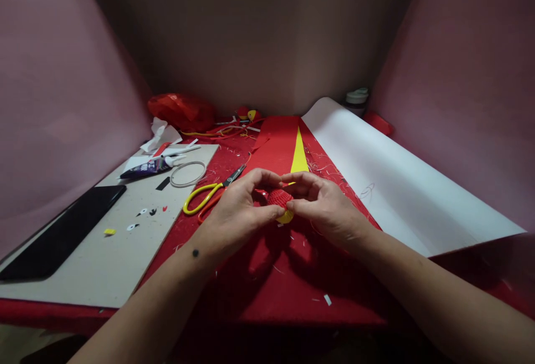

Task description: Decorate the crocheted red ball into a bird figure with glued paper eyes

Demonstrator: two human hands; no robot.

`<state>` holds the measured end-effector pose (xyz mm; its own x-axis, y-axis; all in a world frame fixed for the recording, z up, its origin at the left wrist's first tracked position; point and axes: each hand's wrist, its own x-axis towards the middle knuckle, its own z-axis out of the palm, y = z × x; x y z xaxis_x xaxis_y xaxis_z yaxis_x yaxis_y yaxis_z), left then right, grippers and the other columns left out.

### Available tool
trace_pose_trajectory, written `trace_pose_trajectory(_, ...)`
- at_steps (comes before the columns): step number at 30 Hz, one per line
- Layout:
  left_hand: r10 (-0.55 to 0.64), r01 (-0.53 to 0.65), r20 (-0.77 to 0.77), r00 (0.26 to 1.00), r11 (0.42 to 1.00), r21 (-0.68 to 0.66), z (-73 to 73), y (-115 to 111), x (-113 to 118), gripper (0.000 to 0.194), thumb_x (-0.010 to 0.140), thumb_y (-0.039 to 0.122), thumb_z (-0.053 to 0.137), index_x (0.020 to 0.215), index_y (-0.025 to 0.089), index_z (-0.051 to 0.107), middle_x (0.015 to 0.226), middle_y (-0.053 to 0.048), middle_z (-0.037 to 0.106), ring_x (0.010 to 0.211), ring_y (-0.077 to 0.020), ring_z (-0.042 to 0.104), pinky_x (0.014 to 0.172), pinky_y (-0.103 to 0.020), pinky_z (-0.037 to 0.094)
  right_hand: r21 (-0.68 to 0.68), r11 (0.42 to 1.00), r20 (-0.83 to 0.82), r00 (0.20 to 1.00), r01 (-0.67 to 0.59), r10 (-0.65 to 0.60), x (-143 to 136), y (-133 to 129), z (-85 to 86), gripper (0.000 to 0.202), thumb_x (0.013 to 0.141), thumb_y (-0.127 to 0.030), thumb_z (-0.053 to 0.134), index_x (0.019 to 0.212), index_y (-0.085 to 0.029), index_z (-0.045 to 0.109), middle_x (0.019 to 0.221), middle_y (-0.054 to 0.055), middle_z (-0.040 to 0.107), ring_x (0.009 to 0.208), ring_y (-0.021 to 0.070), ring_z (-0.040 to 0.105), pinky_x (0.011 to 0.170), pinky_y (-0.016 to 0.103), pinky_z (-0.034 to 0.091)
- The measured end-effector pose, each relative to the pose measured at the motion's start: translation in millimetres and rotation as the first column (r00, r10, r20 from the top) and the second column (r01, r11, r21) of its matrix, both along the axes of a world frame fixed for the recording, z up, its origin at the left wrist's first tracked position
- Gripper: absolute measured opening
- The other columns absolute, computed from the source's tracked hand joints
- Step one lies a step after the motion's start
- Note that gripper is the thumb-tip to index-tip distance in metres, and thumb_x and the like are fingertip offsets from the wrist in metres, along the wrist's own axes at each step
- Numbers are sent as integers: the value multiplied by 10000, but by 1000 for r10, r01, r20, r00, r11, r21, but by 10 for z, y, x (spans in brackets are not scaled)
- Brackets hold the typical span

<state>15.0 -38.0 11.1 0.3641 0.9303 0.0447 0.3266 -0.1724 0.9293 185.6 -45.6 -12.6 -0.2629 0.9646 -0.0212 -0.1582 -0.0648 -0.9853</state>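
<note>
A small ball, red and ridged on top with yellow at its lower side, is held between my two hands over the red cloth. My left hand grips it from the left, thumb low on its front and fingers arched over the top. From the right, my right hand presses its thumb to the ball, its fingers curled above. The fingertips of both hands meet behind it. Yellow-handled scissors lie just left of my left hand, beside an orange handle partly hidden by that hand.
At left, a grey board bears a black tablet-like slab, a glue tube, a ring and small paper pieces. Red corrugated sheet and a yellow strip lie ahead. White sheet spans the right.
</note>
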Motion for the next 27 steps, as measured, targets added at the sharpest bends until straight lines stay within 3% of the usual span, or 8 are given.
trace_pose_trajectory(3,78,-78,0,997,997,1,-38,17,-9,391,717,292,718,1052,168,559,1081,-51,589,867,-163,601,707,-282,494,-3,999,7,999,41,-41,21,26,-61,360,686,-131,655,1034,-214,617,928,39,656,777,176,632,690,339,514)
trace_pose_trajectory(6,132,-135,-42,990,989,-64,-32,24,0,440,710,367,735,1055,171,545,988,-39,599,702,-133,597,585,-260,479,-16,996,-37,996,83,-84,24,48,-99,364,678,-128,659,1031,-208,618,892,28,630,756,164,618,682,331,506)
trace_pose_trajectory(9,102,-107,-44,994,983,-152,-12,28,13,417,712,409,734,1000,164,556,828,-6,602,575,-113,577,520,-246,457,-35,994,-63,992,107,-109,13,60,-103,339,673,-132,664,1003,-193,620,908,40,623,759,163,609,670,329,498)
trace_pose_trajectory(13,107,-115,-56,993,979,-168,-12,30,24,412,704,424,743,979,170,568,683,21,600,477,-112,553,444,-227,413,-43,992,-37,992,120,-122,12,68,-105,335,669,-138,664,996,-197,621,946,55,629,771,172,609,663,337,498)
trace_pose_trajectory(16,104,-97,17,994,970,-224,-34,29,26,388,709,385,746,973,176,555,579,48,578,424,-99,509,414,-209,382,-45,991,-15,992,126,-127,17,67,-107,341,665,-138,667,997,-204,621,974,60,628,805,183,611,667,338,497)
trace_pose_trajectory(19,101,-69,106,989,959,-274,-57,31,22,353,715,323,739,973,176,548,598,39,612,449,-111,551,450,-221,431,-56,989,-22,990,140,-142,10,63,-84,320,646,-153,683,956,-199,622,990,64,629,824,191,609,669,337,494)
trace_pose_trajectory(27,66,-13,159,985,950,-311,-45,28,-1,388,725,316,729,1027,159,543,693,-14,690,502,-122,602,524,-243,475,-88,990,-51,992,109,-114,4,60,-59,320,652,-163,685,960,-194,603,877,41,634,709,178,611,642,351,491)
